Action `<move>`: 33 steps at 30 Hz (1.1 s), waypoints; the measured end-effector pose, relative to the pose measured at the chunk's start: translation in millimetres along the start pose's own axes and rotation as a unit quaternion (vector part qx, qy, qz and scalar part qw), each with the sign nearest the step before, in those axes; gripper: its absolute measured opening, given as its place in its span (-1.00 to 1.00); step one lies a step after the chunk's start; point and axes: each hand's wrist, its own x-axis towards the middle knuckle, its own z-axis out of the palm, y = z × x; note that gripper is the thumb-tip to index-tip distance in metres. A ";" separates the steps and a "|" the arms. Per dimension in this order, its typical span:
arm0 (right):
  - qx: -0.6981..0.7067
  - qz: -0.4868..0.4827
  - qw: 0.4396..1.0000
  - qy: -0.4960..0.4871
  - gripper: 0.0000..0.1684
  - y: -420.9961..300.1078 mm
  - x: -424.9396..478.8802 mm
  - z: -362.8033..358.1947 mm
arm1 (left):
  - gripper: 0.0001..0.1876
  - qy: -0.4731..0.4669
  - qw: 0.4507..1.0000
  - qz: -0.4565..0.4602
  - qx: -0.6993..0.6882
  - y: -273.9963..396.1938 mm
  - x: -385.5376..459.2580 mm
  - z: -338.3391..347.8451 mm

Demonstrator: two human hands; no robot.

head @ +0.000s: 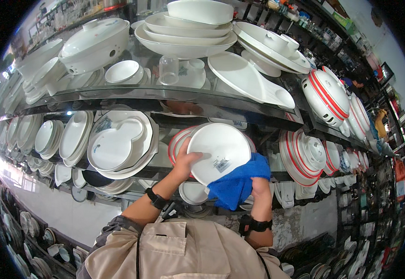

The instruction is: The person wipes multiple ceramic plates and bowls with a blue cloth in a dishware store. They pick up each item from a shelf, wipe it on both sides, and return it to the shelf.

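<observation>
My left hand (pixel 184 161) grips the left rim of a white ceramic bowl (pixel 219 146), thumb across its face. A small label with a printed code (pixel 222 164) is stuck on the bowl's white surface. At the bowl's lower right, my right hand (pixel 260 186) holds a blue cloth (pixel 239 183) that covers part of the rim. Most of the right fingers are hidden behind the cloth. Behind the bowl, red-rimmed white plates (pixel 175 144) lie on the middle shelf, partly covered by it.
Above runs a glass shelf (pixel 146 91) with stacked white serving dishes (pixel 185 45), a lidded tureen (pixel 92 45) and a clear glass (pixel 169 69). White plates (pixel 118 146) sit left of my hands. To the right are red-banded dishes (pixel 301 157) and a lidded casserole (pixel 328 97).
</observation>
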 end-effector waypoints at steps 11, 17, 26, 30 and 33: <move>-0.182 -0.135 0.974 0.003 -0.77 -4.4 -36.7 56.5 | -0.29 -0.192 0.934 -0.202 -0.223 32.8 -57.0 -40.8; -0.223 -0.278 0.934 0.014 -0.75 -16.8 -60.6 97.4 | -0.26 -0.196 0.946 -0.217 -0.143 47.6 -95.7 -59.8; -0.409 -0.505 0.737 -0.184 -0.59 9.9 -103.1 239.1 | -0.16 -0.202 0.965 -0.116 -0.119 71.7 -150.4 -75.5; -0.473 -0.357 0.756 -0.279 -0.52 66.9 -128.9 232.9 | -0.15 -0.162 0.976 -0.091 -0.112 81.9 -173.3 -100.3; -0.483 -0.342 0.752 -0.288 -0.47 61.8 -145.9 248.4 | -0.15 -0.123 0.982 -0.068 -0.123 96.1 -189.3 -120.7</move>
